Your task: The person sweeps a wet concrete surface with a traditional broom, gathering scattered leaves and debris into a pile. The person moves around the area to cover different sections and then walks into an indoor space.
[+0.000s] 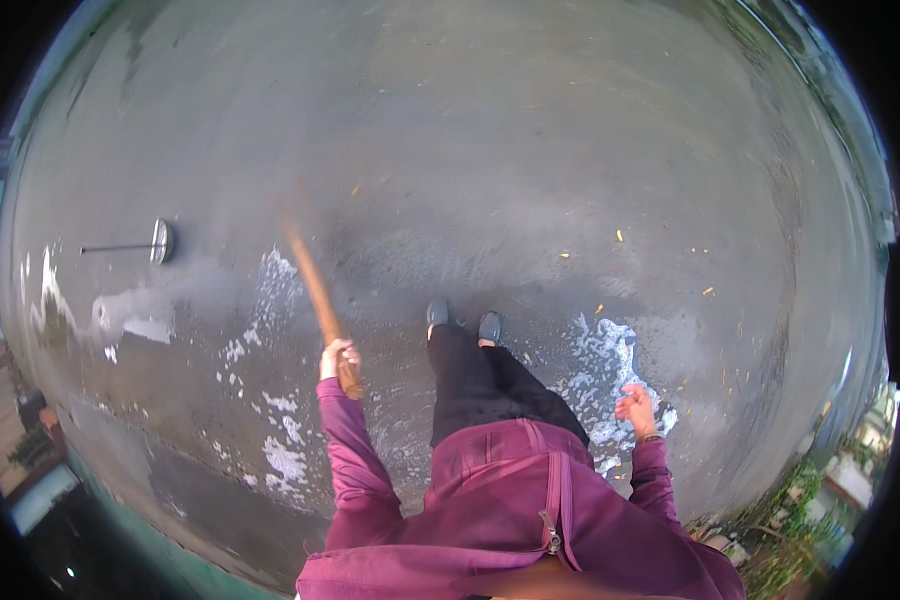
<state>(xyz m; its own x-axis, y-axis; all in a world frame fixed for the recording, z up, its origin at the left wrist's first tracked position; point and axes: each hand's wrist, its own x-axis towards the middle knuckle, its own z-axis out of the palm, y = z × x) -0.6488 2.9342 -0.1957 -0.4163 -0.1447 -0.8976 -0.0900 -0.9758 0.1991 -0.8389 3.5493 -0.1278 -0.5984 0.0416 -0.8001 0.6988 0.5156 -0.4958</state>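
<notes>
My left hand (339, 357) is closed around the near part of what looks like a brown stick broom (317, 290). A short end of it sticks out below my fist. Its far end reaches forward and left over the wet floor, smeared by motion, so I cannot see whether it touches the ground. Out to my right side, my right hand (636, 408) hangs with fingers loosely apart and nothing visible in them. Below that hand lies a patch of white foam (610, 355) on the floor.
A long-handled floor wiper (162, 242) lies on the grey wet floor (490, 140) at the left. More foam (285, 455) is spread near my left arm. Scattered yellow leaves (619, 236) lie ahead and right. Green plants (785, 510) border the lower right edge. My shoes (438, 312) stand mid-floor.
</notes>
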